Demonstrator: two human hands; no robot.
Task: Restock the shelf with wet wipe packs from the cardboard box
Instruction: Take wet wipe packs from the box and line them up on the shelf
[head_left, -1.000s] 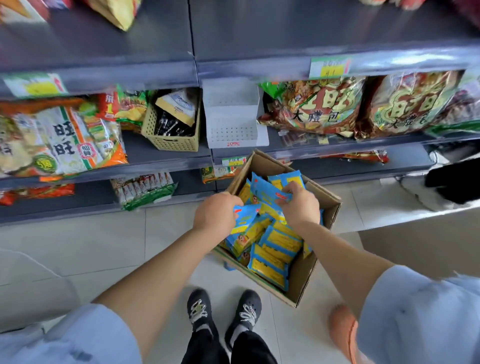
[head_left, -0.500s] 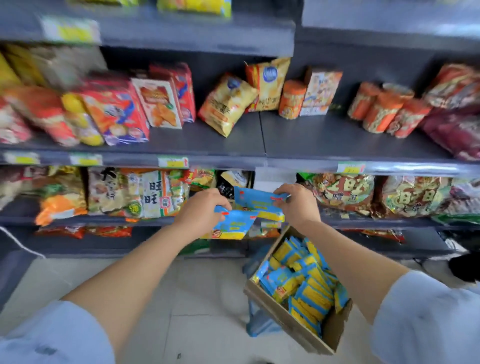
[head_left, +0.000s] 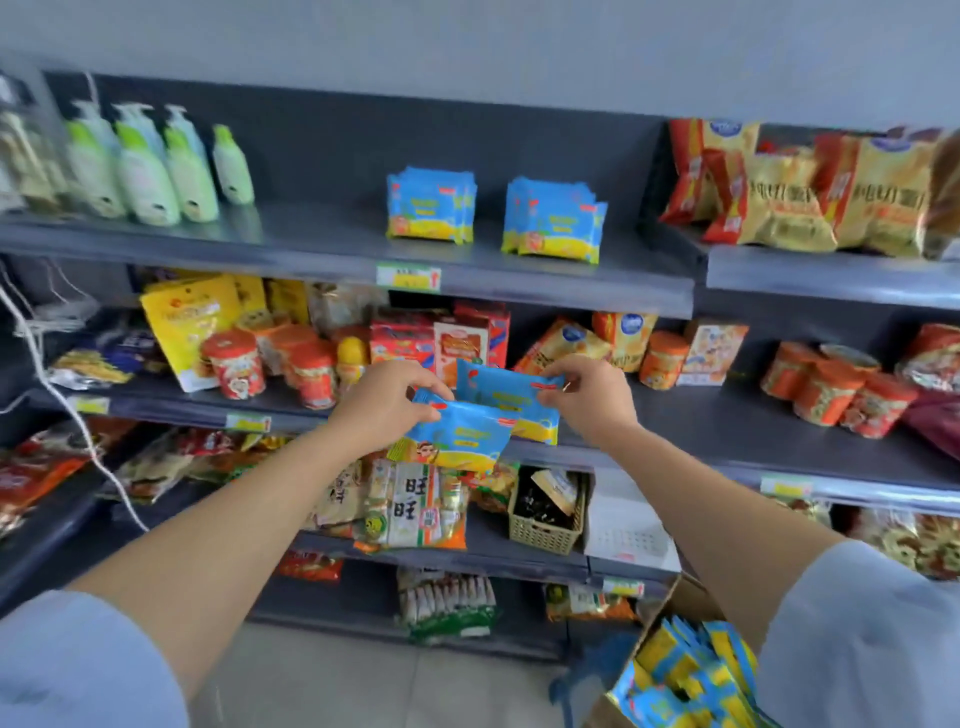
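Note:
My left hand (head_left: 387, 402) grips a blue-and-yellow wet wipe pack (head_left: 457, 436) at chest height in front of the shelving. My right hand (head_left: 589, 397) holds a second wet wipe pack (head_left: 511, 400) just behind and above the first. On the top shelf (head_left: 322, 244) stand two upright rows of the same wet wipe packs, a left row (head_left: 428, 205) and a right row (head_left: 556, 221). The cardboard box (head_left: 670, 670) sits on the floor at the lower right, holding several more packs.
Green pump bottles (head_left: 140, 166) stand at the left of the top shelf and yellow snack bags (head_left: 810, 192) at its right. Lower shelves hold orange cups, boxes and snack bags, a small basket (head_left: 545, 525) and a white bin (head_left: 628, 525). White cords hang at the left.
Both hands have lifted a pack each out of the box and raised them. My view has swung upward from the floor to the top shelf.

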